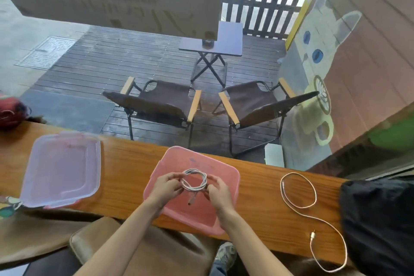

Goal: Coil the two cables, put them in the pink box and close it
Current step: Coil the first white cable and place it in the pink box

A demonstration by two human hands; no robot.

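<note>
Pink box sits open on the wooden counter, near edge jutting slightly past the counter's front. Above the box, both hands hold a coiled white cable: left hand pinches the coil's left side with fingertips, right hand pinches its lower right side. Coil is several loops, roughly round, held over the box's middle (whether it touches the floor of the box, cannot tell). One plug end hangs from the coil's bottom, pointing down into the box. Left of the box, well apart, the clear lid lies flat on the counter, pink clasps showing at its edges. Right of the box, a second cable lies loose on the counter: one wide loop nearest the box, then a tail curving off toward the counter's front edge, its plug lying inside that curve. Farther right of the box, past the loose cable, a black bag rests on the counter. Beyond the box, off the counter, two folding chairs stand on wet decking.
</note>
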